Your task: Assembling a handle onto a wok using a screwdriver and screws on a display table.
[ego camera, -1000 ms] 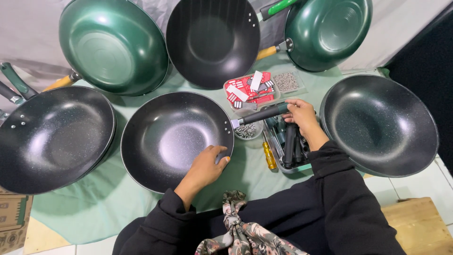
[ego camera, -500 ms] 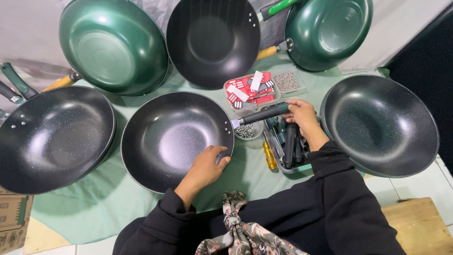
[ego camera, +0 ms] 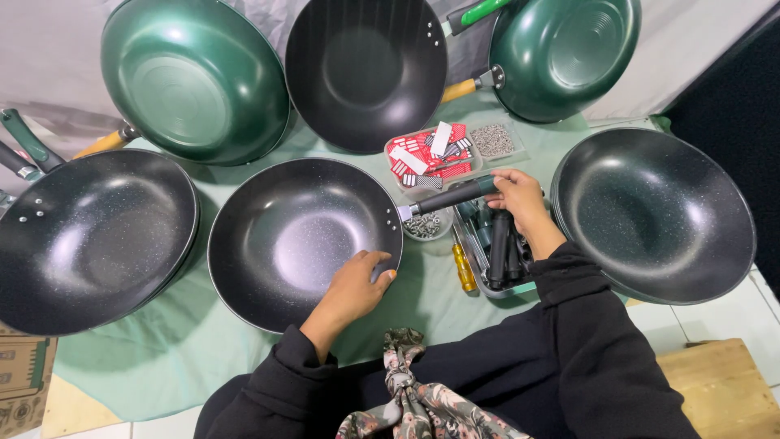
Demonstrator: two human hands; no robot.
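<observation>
Our left hand [ego camera: 355, 284] grips the speckled black wok's [ego camera: 301, 240] round rim; our right hand [ego camera: 516, 195] clasps its dark handle [ego camera: 451, 197], with pans crowding every side.

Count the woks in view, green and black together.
6: green woks back left and back right; black woks back centre, far left, centre, far right. Stacked ones may hide.
</observation>
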